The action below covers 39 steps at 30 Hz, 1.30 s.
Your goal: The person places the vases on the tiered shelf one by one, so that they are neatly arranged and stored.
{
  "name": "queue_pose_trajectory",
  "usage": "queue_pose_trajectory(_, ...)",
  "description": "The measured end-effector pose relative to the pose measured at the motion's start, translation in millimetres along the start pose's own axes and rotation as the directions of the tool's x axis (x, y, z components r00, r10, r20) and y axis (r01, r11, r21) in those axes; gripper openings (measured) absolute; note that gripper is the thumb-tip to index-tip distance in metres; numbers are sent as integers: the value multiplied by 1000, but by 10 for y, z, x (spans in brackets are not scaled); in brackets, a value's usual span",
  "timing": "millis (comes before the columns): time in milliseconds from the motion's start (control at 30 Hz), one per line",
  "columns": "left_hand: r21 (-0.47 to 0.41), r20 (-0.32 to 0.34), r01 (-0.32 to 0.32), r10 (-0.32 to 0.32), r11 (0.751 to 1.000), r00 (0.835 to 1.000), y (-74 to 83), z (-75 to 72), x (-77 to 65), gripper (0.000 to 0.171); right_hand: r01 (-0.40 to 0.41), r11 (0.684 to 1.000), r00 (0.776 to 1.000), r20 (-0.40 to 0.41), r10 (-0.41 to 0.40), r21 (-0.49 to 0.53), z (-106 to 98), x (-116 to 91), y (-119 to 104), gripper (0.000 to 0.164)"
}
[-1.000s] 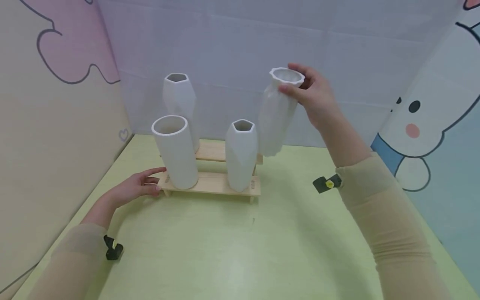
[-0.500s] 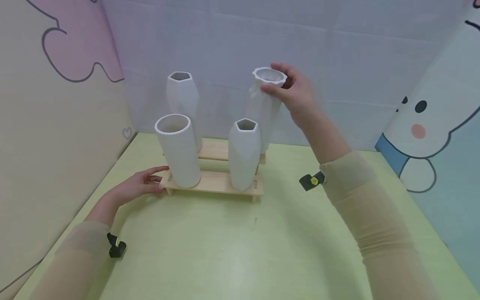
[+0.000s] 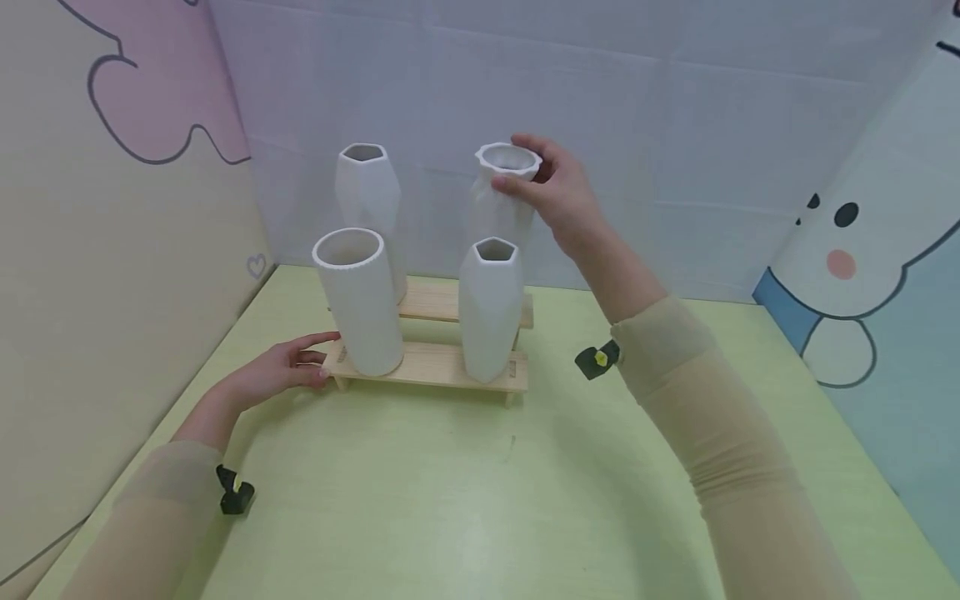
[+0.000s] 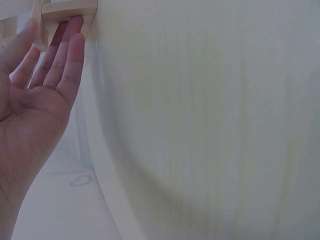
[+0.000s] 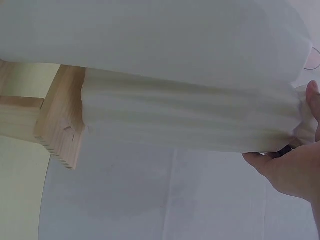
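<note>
In the head view my right hand pinches the neck of a white vase with a ruffled rim, thumb in front. The vase stands upright over the rear shelf's right half; in the right wrist view its base meets the shelf board. My left hand holds the front left end of a two-step wooden stand, thumb at the front corner and fingers behind. A faceted vase at front right hides the held vase's lower part in the head view.
A round cylindrical vase stands at the stand's front left, and a tall faceted vase behind it. The stand sits on a pale green table. A white sheet hangs close behind, with printed walls on both sides.
My right hand has carried the ruffled vase left, from beyond the stand's right end to over the rear shelf, and the vase has straightened from a tilt. My left hand has kept its place.
</note>
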State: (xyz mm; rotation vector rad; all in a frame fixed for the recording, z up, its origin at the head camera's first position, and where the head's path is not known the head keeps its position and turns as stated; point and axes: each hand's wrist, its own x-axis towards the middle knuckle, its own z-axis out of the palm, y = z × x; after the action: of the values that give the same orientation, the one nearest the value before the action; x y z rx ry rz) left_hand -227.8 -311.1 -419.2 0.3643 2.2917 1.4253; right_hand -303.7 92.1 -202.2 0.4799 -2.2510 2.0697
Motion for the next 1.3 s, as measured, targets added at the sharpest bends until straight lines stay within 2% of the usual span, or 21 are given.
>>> queue_pose_trajectory(200,-27,13,-17,17,999,1000,-3,12,15,72,-6,1000,1000,15,6,-21,55,30,72,70)
queue_pose_trajectory(367,-7,15,-22,23,1000,1000,-12,3,23,72,1,999,1000,17,-1,-41,84,36,89,69)
queue_pose_trajectory(833,-9,2,0,0,1000,1000,-99,-40,44,72,18,998,999,41,-16,-62,122,52,149,70)
queue_pose_trajectory(1167,49,2,-16,16,999,1000,-20,-50,50,70,76,996,994,77,-79,36,-108,-88,129,68)
queue_pose_trajectory(1300,103,-21,-14,16,995,1000,10,-46,21,71,68,998,996,54,-67,-12,-247,-222,124,66)
